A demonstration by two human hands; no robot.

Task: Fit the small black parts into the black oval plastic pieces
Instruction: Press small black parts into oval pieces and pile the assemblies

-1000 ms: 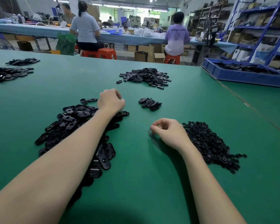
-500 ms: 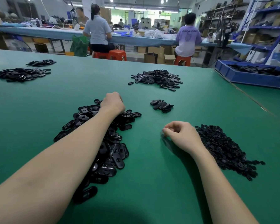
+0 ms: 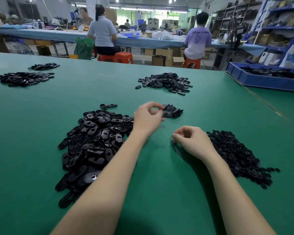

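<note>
On a green worktop (image 3: 159, 192), the right hand (image 3: 192, 141) rests with curled fingers pinching something too small to make out, just left of a heap of small black parts (image 3: 236, 156). At near left lies a pile of black oval pieces (image 3: 92, 143). Slightly farther, the left hand (image 3: 148, 118) grips one oval piece (image 3: 167, 114) beside a small stack (image 3: 174, 108).

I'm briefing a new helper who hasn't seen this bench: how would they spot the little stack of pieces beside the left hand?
Start from the big green table, at the large heap of oval pieces under the left arm. Just right of its far end, beyond the left hand, lies the small stack. It holds only a few overlapping ovals, far fewer than any other pile, and the left hand holds one oval at its edge.
</note>
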